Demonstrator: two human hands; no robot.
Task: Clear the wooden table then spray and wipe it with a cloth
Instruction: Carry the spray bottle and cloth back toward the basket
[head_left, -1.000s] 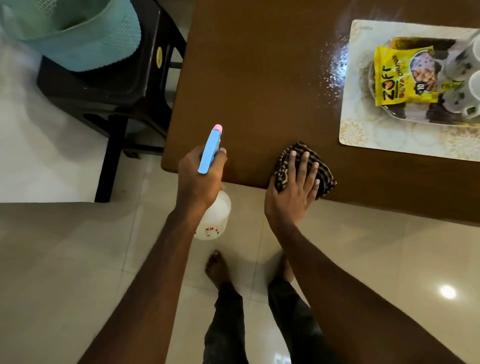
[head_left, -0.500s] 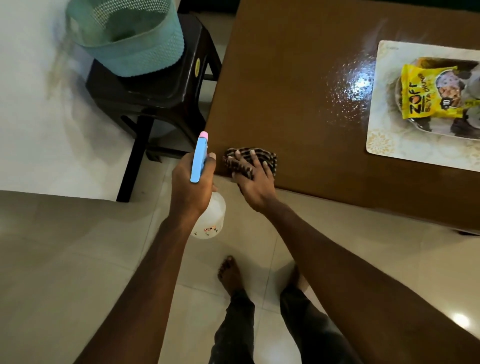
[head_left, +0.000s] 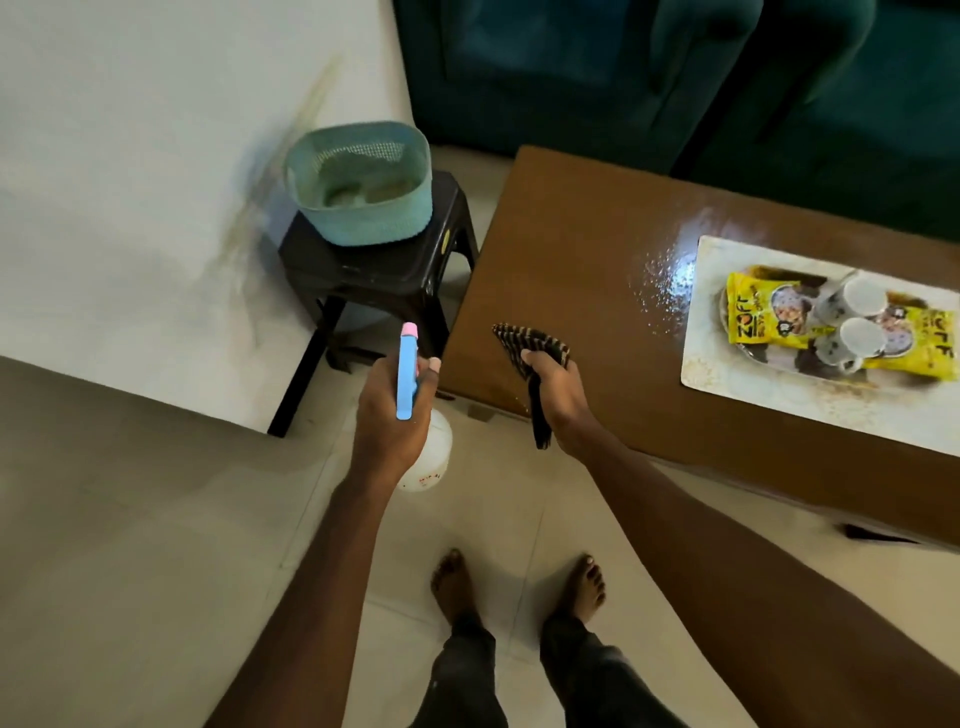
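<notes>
Two hands are busy at the near left corner of the wooden counter. The left hand is wrapped round a spray bottle, its blue head pointing away, just off the counter's edge. The right hand grips a dark striped cloth over that corner, one end dangling below the wrist; whether it touches the wood is unclear. A wet patch glistens beside a pale mat carrying yellow packets and two mugs. A teal basket sits on a black stool left of the counter.
</notes>
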